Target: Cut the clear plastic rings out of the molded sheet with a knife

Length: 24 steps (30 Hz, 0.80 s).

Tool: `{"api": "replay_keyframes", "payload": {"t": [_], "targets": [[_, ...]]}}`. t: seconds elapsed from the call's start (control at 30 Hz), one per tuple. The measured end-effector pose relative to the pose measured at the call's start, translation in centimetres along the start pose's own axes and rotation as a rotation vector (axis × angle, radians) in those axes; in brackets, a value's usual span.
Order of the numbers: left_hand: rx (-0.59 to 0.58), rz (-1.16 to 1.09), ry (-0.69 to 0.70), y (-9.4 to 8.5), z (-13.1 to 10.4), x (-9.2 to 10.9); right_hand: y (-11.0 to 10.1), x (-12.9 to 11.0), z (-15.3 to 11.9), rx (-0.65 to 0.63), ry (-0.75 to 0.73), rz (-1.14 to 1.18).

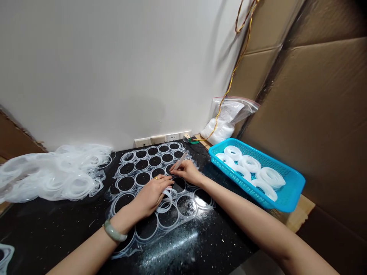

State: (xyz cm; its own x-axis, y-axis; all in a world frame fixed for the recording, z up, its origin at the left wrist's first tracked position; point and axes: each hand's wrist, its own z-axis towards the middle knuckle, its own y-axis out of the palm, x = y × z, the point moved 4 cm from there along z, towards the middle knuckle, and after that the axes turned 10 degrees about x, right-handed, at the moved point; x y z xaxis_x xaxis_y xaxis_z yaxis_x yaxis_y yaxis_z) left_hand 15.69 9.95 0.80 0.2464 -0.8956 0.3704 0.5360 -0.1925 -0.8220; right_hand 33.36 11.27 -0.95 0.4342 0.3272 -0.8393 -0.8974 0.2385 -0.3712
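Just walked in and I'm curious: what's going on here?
Someone works over a sheet of joined rings on a counter. The right hand pinches a strip; the left hand is over the sheet, loose rings by its fingers. White rings lie in a basket at right; a translucent pile lies left.

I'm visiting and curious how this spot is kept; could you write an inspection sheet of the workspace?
Surface: black speckled tabletop, glossy glare near the front.
Job's things: translucent sheet of joined rings lies flat; blue basket holds white rings.
Clutter: translucent heap at left; plastic bag in the corner.
Hands: right hand grips a pale slim piece; left hand over the sheet, its grip unclear.
Cables: twisted yellow-brown wire hangs beside the corner.
Surroundings: white wall, sockets, cardboard.
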Motion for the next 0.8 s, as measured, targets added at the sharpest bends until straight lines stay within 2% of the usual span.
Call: {"api": "replay_keyframes", "payload": {"t": [0.17, 0.33, 0.43, 0.57, 0.67, 0.73, 0.8], "targets": [[0.020, 0.019, 0.006, 0.1, -0.1, 0.0, 0.0, -1.3, -0.1, -0.018, -0.223, -0.277], [0.008, 0.038, 0.015, 0.0, 0.0, 0.2, 0.2, -2.3, 1.2, -0.086, -0.231, -0.666], [-0.019, 0.068, 0.006, 0.0, -0.1, 0.2, -0.4, -2.9, 2.9, -0.092, -0.216, -0.798], [-0.006, 0.037, 0.014, -0.2, -0.3, 0.2, -2.1, -2.9, 5.2, 0.049, -0.146, -0.768], [0.013, 0.001, 0.017, -0.3, -0.3, 0.2, -2.9, -2.1, 5.9, 0.115, -0.088, -0.709], [0.021, -0.009, 0.026, -0.4, -0.3, 0.3, -2.8, -1.4, 5.5, 0.122, -0.026, -0.540], [0.022, -0.009, 0.031, -0.4, -0.3, 0.3, -2.3, -0.9, 4.6, 0.111, 0.048, -0.271]]}}
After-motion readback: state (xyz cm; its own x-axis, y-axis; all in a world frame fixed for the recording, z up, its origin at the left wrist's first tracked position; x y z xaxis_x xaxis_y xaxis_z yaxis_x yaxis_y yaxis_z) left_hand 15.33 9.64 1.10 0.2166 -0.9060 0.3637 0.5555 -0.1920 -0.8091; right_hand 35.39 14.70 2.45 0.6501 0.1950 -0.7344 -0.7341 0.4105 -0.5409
